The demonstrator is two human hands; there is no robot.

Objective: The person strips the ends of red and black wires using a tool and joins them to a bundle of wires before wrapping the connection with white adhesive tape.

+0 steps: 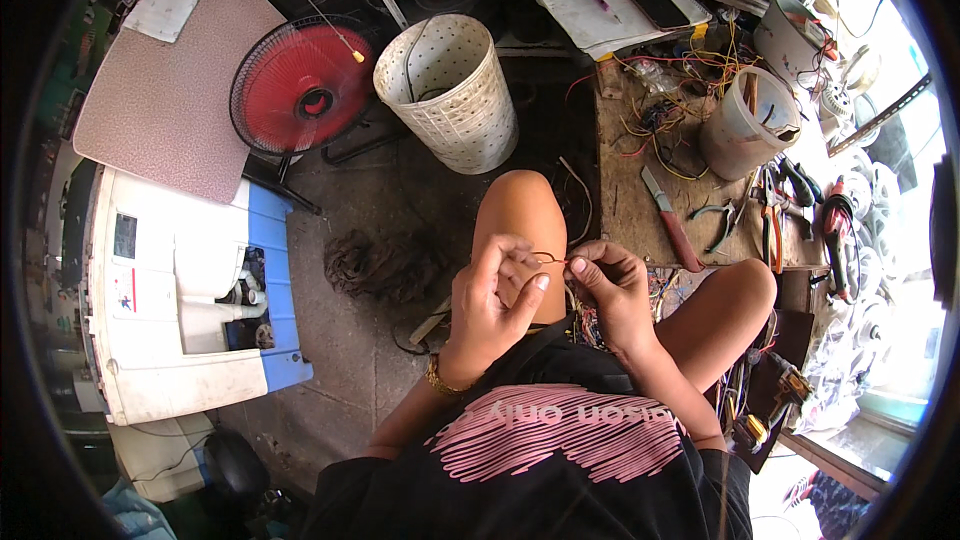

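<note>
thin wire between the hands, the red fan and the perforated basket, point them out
thin wire [550, 258], head view, on the strand between the fingertips
red fan [300, 88], head view, on its grille
perforated basket [462, 105], head view, on its outer wall

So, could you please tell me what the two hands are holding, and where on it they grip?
A thin brownish wire, pinched between fingertips: the left hand holds its left end, the right hand its right end.
</note>
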